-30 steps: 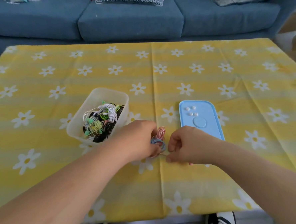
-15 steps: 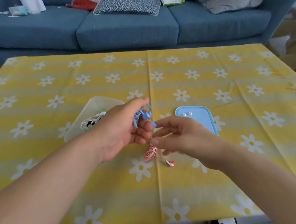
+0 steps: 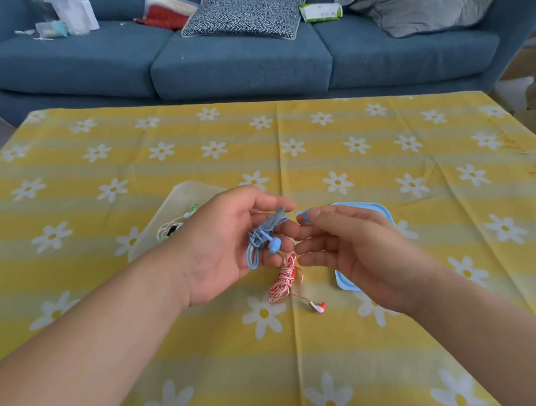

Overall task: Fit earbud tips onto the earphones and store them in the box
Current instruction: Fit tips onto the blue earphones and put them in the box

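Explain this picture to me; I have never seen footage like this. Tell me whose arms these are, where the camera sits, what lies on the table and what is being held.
There is no machine here: a person works with two bare hands. The single camera is worn on their head and looks forward and down, so the arms come in from the bottom edge. The left hand holds a coiled bundle of blue earphones, and the right hand pinches one earbud of that same set. On the yellow daisy tablecloth lies a wound red-and-white earphone set. There is also a clear plastic box holding more earphones, mostly hidden behind the left hand, and a light blue lid, partly under the right hand. A blue sofa stands behind the table.
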